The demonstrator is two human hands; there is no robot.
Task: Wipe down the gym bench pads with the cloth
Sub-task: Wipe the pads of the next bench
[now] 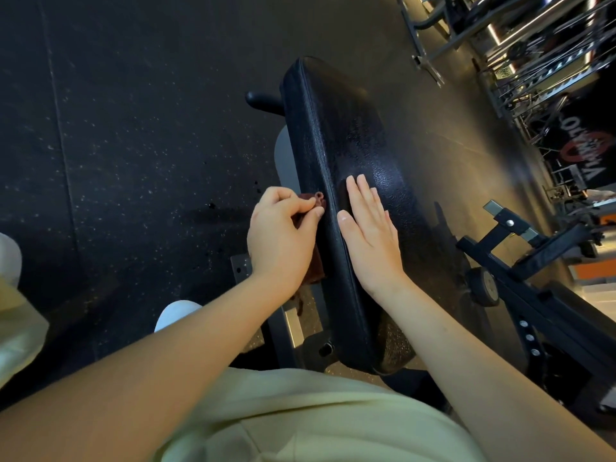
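A long black textured bench pad point(346, 135) runs from the middle of the view away from me. My left hand point(281, 235) grips a dark brown cloth point(315, 266) and holds it against the pad's left side edge; most of the cloth is hidden under the hand, with a tail hanging below the wrist. My right hand point(370, 233) lies flat on the pad's top surface with straight fingers, just right of the seam, holding nothing.
The bench's grey metal frame point(283, 161) and a black handle point(261, 100) show left of the pad. Black speckled rubber floor point(133, 145) spreads to the left. Another black bench frame with a wheel point(486, 286) stands to the right, racks point(533, 45) beyond it.
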